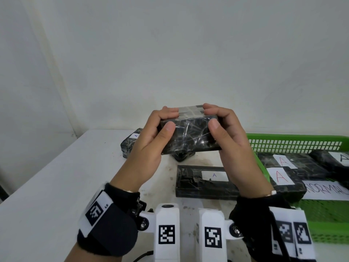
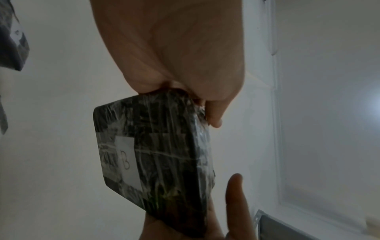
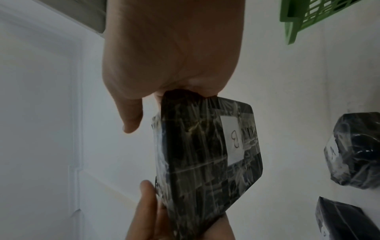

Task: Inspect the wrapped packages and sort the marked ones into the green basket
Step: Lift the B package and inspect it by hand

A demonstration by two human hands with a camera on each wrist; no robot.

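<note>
— White tabletop point(image 1: 56, 176), plain wall behind. What's held?

— Left hand point(image 1: 151, 140) and right hand point(image 1: 232, 146) each curl fingers and thumb round an end of a held package point(image 1: 190, 137), raised above the table, left of the green basket point(image 1: 294, 143).

— Any mark?

— Head view shows none; both wrist views show a white label point(image 2: 127, 160) reading "B" underneath.

— Texture?

— Black, rectangular, under crinkled glossy film. The slatted plastic basket holds "A" packages point(image 1: 283, 178).
</note>
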